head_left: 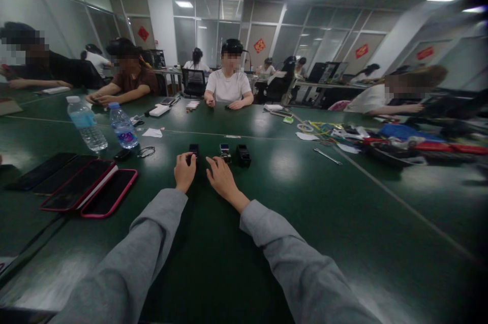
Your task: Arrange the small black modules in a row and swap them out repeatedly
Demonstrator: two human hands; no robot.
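On the green table, my left hand (185, 173) has its fingers and thumb closed at the near side of a small black boxy device with a little screen (194, 149). Part of that device is hidden by the fingers. To its right, my right hand (221, 175) rests low over the tabletop, fingers extended and apart, with nothing visible in it. Just beyond its fingers stands a second small device, silver and black with a small screen (224, 150). A black open-framed block (243, 155) is beside that one, on the right.
Several phones, one a red-edged phone (110, 193), lie at left near a clear water bottle (87, 123) and a blue-capped bottle (122, 127). A wrench (328, 157) and heaped cables (324, 130) lie at right. A person in white (229, 85) sits opposite.
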